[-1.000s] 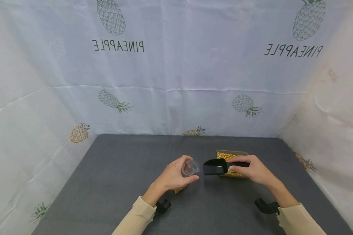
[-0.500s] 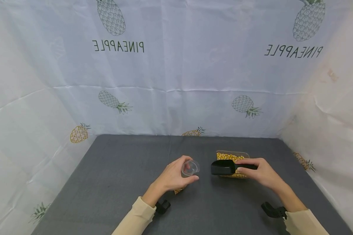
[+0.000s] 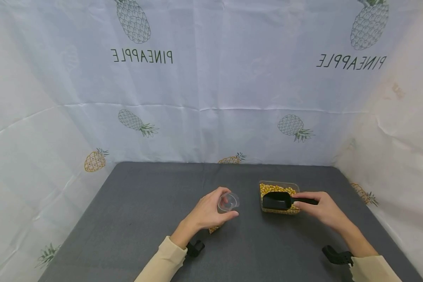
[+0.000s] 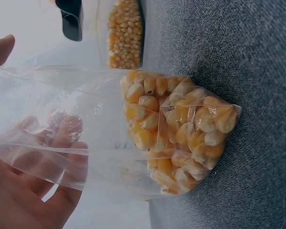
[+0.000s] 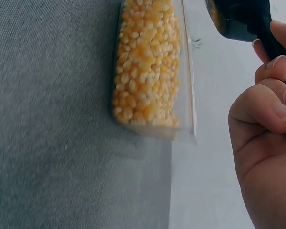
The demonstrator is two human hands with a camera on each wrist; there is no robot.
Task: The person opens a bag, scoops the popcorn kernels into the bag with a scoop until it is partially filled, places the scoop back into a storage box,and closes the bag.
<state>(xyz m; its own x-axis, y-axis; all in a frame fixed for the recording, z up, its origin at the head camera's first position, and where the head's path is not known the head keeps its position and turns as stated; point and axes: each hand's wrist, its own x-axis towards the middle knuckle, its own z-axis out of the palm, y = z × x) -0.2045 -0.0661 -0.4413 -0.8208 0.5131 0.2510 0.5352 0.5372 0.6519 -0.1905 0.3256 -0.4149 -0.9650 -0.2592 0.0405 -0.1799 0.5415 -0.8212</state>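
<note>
1. From my remote seat I am watching two bare hands working over a dark grey tabletop [image 3: 155, 219].
2. The left hand [image 3: 208, 209] is curving its fingers and thumb round the upper part of a clear plastic bag [image 4: 112, 121], whose mouth is gaping upward.
3. Corn kernels [image 4: 186, 129] are filling the bottom of this bag, which is resting on the tabletop.
4. The right hand [image 3: 319, 205] is pinching the handle of a black scoop [image 3: 276, 200] between thumb and fingers.
5. I am seeing the scoop hanging above a clear container [image 5: 185, 90], apart from its rim.
6. This container is holding more corn and is sitting on the tabletop to the right of the bag.
7. Behind everything, a pale pineapple-print cloth [image 3: 211, 78] is hanging.
</note>
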